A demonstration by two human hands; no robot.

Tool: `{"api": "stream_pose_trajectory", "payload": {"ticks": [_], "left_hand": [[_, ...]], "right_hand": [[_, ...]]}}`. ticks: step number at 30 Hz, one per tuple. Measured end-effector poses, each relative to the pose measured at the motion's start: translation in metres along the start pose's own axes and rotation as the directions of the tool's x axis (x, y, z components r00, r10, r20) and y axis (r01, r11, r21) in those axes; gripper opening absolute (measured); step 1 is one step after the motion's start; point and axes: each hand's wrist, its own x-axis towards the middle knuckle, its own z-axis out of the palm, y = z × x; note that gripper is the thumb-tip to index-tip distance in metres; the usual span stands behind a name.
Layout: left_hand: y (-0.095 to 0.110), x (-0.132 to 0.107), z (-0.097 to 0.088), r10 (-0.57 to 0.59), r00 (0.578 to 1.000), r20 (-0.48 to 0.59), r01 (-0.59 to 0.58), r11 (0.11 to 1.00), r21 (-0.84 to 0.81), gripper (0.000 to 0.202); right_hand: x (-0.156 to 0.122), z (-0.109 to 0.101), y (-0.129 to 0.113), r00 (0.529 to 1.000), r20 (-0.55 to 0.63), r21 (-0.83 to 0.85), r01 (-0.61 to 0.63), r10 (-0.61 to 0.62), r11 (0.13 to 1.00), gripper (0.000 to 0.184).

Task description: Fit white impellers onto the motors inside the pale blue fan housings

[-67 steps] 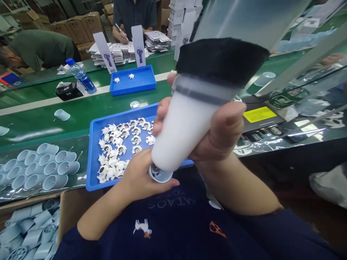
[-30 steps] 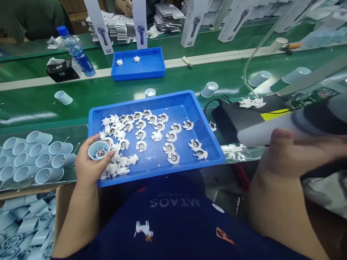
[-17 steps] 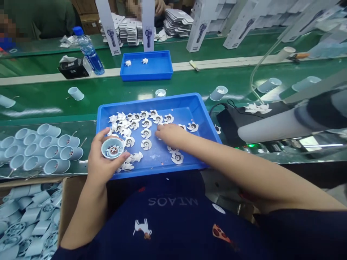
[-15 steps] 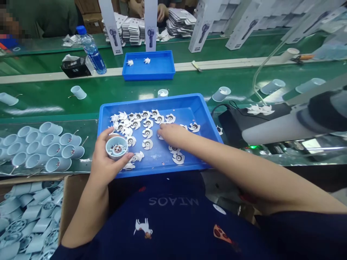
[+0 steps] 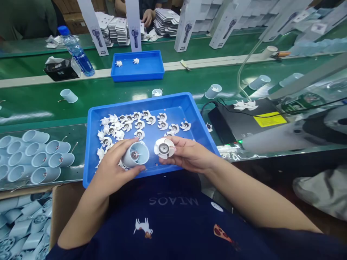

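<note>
My left hand (image 5: 115, 167) is closed round a pale blue tube housing (image 5: 135, 154), its open end turned to the right with a small motor hub inside. My right hand (image 5: 187, 153) pinches a white fan impeller (image 5: 164, 148) just to the right of that opening, a small gap between them. Both hands hover over the near edge of a blue tray (image 5: 189, 108) that holds several more white impellers (image 5: 135, 124).
Rows of pale blue tubes (image 5: 35, 155) lie at the left, with more in a carton (image 5: 24, 224) below. A black box with a yellow label (image 5: 244, 119) sits right of the tray. A second blue tray (image 5: 137, 66), a water bottle (image 5: 76, 50), loose tubes and other workers lie beyond.
My right hand let go of the white cylinder tool, reached into the tray, took one impeller and brought it beside the tube. My left hand turned the tube's opening toward it.
</note>
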Motion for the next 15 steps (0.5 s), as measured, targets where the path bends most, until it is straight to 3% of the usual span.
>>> {"api": "stream_pose_trajectory", "payload": {"ticks": [7, 9, 11, 12, 13, 15], "left_hand": [[0.014, 0.001, 0.003, 0.108, 0.993, 0.053, -0.111, 0.992, 0.060, 0.059], [0.018, 0.001, 0.005, 0.110, 0.992, 0.064, -0.115, 0.990, 0.076, 0.060], [0.023, 0.001, 0.007, 0.113, 0.991, 0.078, -0.121, 0.986, 0.116, 0.060], [0.025, 0.001, 0.008, 0.113, 0.990, 0.086, -0.124, 0.982, 0.145, 0.059], [0.028, 0.001, 0.010, 0.111, 0.990, 0.089, -0.125, 0.977, 0.175, 0.059], [0.032, 0.002, 0.012, 0.106, 0.992, 0.068, -0.119, 0.966, 0.230, 0.058]], "right_hand": [[0.002, -0.001, 0.003, 1.000, 0.003, 0.010, 0.024, -0.024, 1.000, 0.043], [0.003, -0.001, 0.003, 0.998, -0.007, -0.093, 0.062, -0.063, 0.994, 0.041], [0.003, 0.003, 0.001, 0.985, -0.022, -0.324, 0.153, -0.169, 0.934, 0.035], [0.003, 0.006, 0.000, 0.968, -0.011, -0.491, 0.214, -0.252, 0.844, 0.030], [0.002, 0.009, -0.002, 0.939, 0.026, -0.658, 0.275, -0.344, 0.701, 0.025], [0.001, 0.017, -0.005, 0.858, 0.153, -0.878, 0.346, -0.490, 0.331, 0.017]]}}
